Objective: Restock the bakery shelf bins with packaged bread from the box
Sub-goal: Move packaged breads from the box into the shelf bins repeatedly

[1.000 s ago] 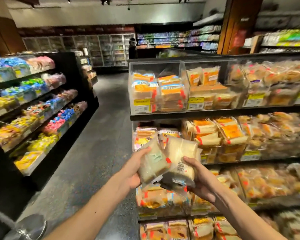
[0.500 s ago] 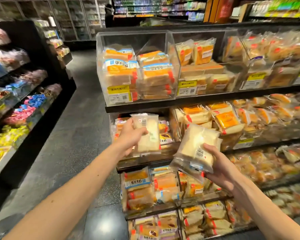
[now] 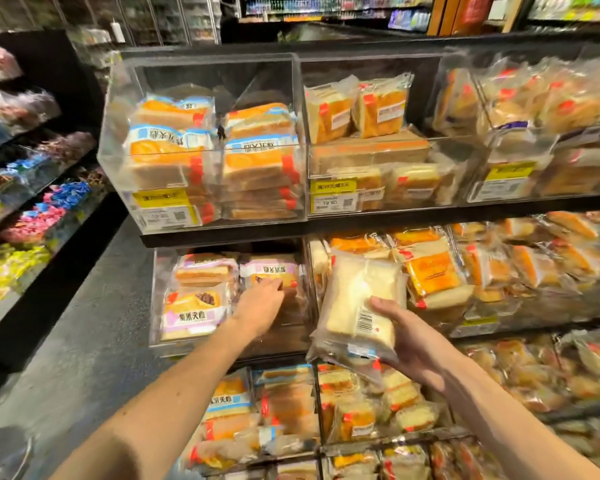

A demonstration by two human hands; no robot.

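My right hand (image 3: 413,341) grips a clear-wrapped pack of pale white bread (image 3: 361,306) from below, tilted upright in front of the middle shelf. My left hand (image 3: 260,303) reaches into the clear plastic bin (image 3: 274,344) at the left end of the middle shelf. Its fingers stretch toward a purple-labelled bread pack (image 3: 269,270) at the back, and no pack shows in it. A second purple-labelled pack (image 3: 194,313) stands in the bin's left half. The box is not in view.
Clear bins (image 3: 201,161) full of orange-labelled bread line the top shelf. More packed bread fills the shelves to the right and below (image 3: 284,410). Across the dark aisle floor (image 3: 94,341), a black rack of colourful sweets (image 3: 35,216) stands on the left.
My left hand moved down into the middle-shelf bin, and the white pack it held is no longer seen in it. My right hand kept its pack, now closer to the shelf. The camera moved nearer.
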